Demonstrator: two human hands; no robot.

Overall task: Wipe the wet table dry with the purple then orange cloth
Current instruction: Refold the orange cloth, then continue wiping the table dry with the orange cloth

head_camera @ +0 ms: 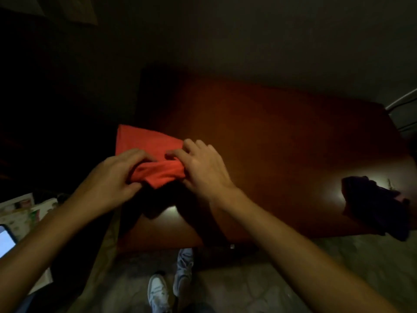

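The orange cloth (149,144) lies on the left part of the dark brown table (270,136), its near edge bunched up. My left hand (112,175) grips that bunched edge from the left, fingers curled round the fabric. Gripping the same fold from the right is my right hand (203,168). The purple cloth (374,206) lies crumpled at the table's near right corner, apart from both hands. Bright glare shows on the table beside it.
A lit phone screen (5,241) and patterned paper (22,213) sit to the left, below the table. My white shoes (171,283) stand on the stone floor by the table's near edge. A metal chair frame (404,100) shows at far right.
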